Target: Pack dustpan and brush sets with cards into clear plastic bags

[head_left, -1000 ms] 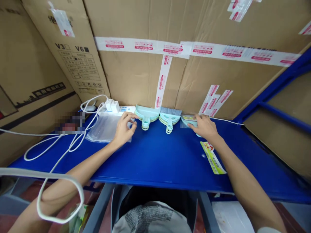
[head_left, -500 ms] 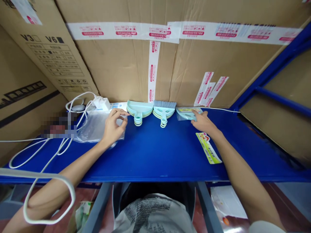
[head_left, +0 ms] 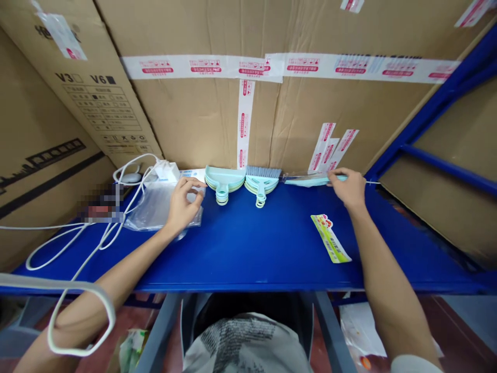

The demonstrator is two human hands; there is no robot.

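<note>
At the right rear of the blue table, my right hand [head_left: 349, 190] pinches the handle end of a bagged pale-blue dustpan set [head_left: 310, 181], now seen nearly edge-on. My left hand [head_left: 185, 204] hovers over clear plastic bags [head_left: 155, 202], fingers curved and thumb apart from the index finger, with nothing visible between them. Its fingertips are close beside a stack of pale-blue and yellowish dustpans [head_left: 224, 177]; whether they touch is unclear. Right of that stack lies a stack of small hand brushes [head_left: 262, 181], grey bristles toward the back. A yellow-green printed card [head_left: 331, 239] rests nearer the front.
A large cardboard box [head_left: 202, 119] walls off the back. White cables [head_left: 106, 228] and a white plug adapter [head_left: 166, 170] occupy the left side, with one cable loop over my left forearm. A blue metal frame [head_left: 427, 163] stands at the right.
My right hand has shifted right, from lying over the bagged dustpan set to gripping its handle end, and the set has tilted edge-on. My left hand stays beside the dustpan stack.
</note>
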